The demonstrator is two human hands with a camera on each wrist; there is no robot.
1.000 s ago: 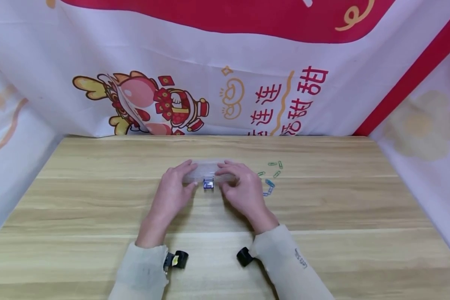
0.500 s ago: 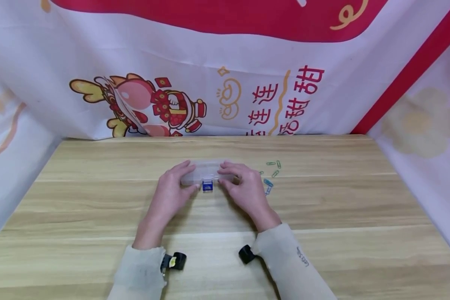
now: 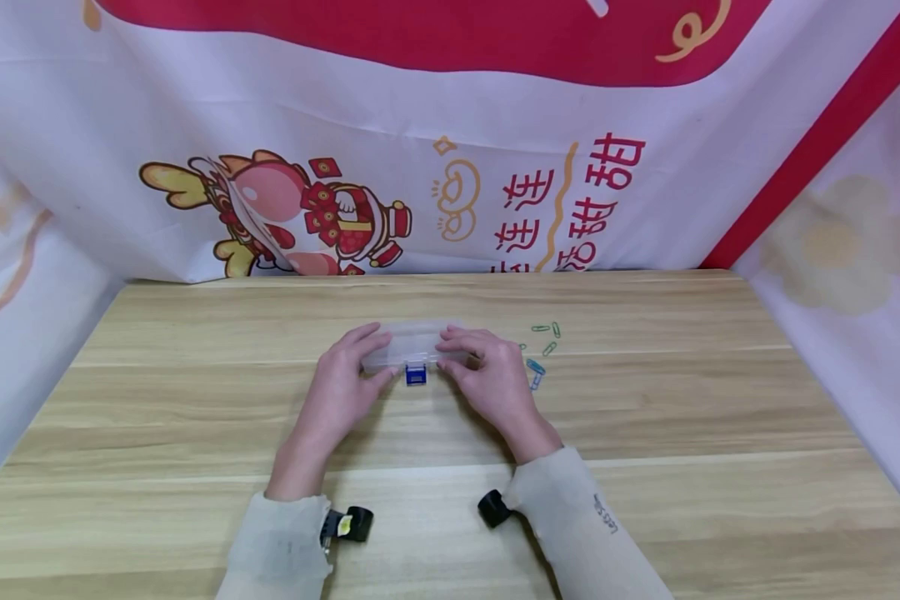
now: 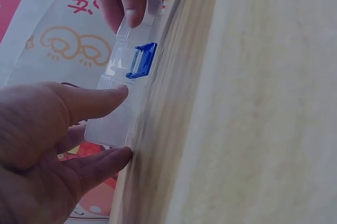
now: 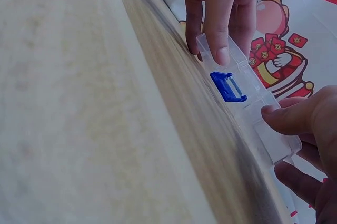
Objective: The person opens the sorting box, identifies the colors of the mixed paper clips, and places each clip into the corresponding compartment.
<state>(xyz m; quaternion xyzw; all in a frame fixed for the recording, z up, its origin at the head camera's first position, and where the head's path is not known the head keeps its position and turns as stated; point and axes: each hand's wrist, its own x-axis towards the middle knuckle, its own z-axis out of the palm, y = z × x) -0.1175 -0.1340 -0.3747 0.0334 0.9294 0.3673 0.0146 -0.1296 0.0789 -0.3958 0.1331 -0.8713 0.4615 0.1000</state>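
Observation:
A clear plastic box (image 3: 414,340) rests on the wooden table, with a blue latch (image 3: 416,374) on its near side. The latch stands out from the front wall in both wrist views. My left hand (image 3: 342,375) grips the box's left end, its thumb on the front wall beside the latch and its fingers around the end and far side. At the other end my right hand (image 3: 492,375) holds the box in the same way, thumb at the front. The left wrist view shows the clear front wall (image 4: 113,116) between the two thumbs.
Several green paper clips (image 3: 550,348) lie on the table (image 3: 682,400) to the right of the box. Blue clips (image 3: 536,368) lie just beside my right hand. A printed white and red cloth (image 3: 450,108) hangs behind the table's far edge.
The blue latch has swung outward and down a little from the front of the box. My left thumb has shifted slightly toward the latch, and both hands stay at the ends.

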